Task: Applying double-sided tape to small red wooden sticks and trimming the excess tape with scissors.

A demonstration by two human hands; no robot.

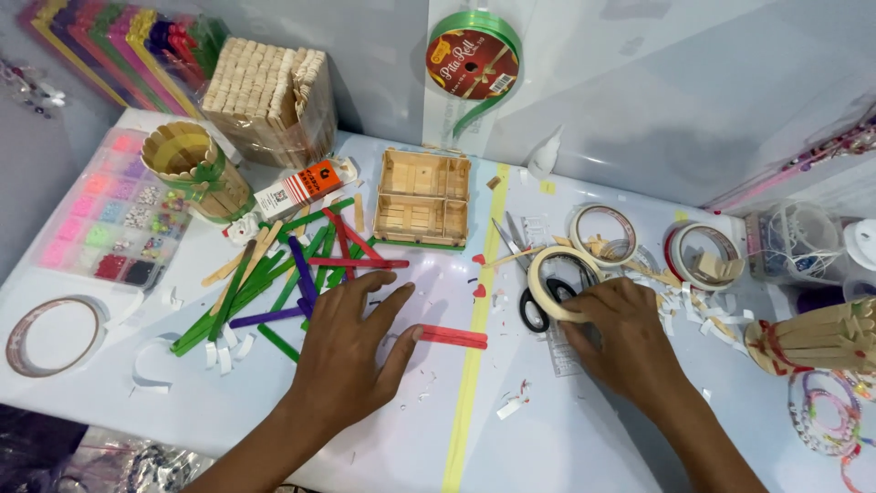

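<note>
A: Where do the red sticks (453, 337) lie?

B: Centre of the frame, flat on the table (383, 438), long axis running left to right. The left hand (351, 351) is spread flat, fingers apart, a fingertip touching their left end.

A: And the right hand (620, 333)?

B: Right of centre, well apart from the sticks, fingers curled round a tape roll (557, 278) standing beside the scissors (529, 283).

Our right hand (630, 342) covers the near rim of the masking tape roll (558, 274) and part of the black scissor handles (537, 309), so we cannot tell how the fingers grip. The stick bundle (812, 336) and bead bracelets (835, 411) run off the right edge. The beads in the pink organiser box (109, 215) are too small to tell apart.
</note>
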